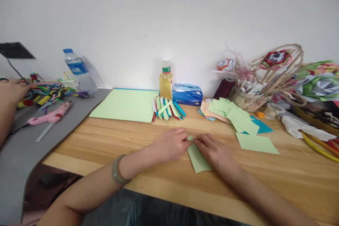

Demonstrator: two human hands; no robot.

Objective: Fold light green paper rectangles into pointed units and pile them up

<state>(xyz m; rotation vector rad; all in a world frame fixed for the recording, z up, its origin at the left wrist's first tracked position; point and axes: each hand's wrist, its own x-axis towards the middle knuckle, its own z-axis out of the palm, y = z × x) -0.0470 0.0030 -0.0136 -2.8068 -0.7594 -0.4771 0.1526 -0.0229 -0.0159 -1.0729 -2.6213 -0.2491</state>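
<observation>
A small piece of light green paper (198,159) lies on the wooden table between my hands, its near edge free. At its far left corner, my left hand (172,143) has thumb and fingers pinched together on the paper. My right hand (213,150) is curled over the paper's far right side, fingertips close to those of the left and pressed on the sheet. Part of the paper is hidden under the right hand. To the right, another light green sheet (257,143) rests flat beside a loose pile of green paper pieces (225,107).
Folded paper strips (169,108) are heaped before a yellow drink bottle (166,83) and a blue tissue pack (186,94). Large green sheets (127,105) lie at left. A pink glue gun (50,116) rests on the grey mat, near another person's hand (12,90). Paper flowers (277,59) stand right.
</observation>
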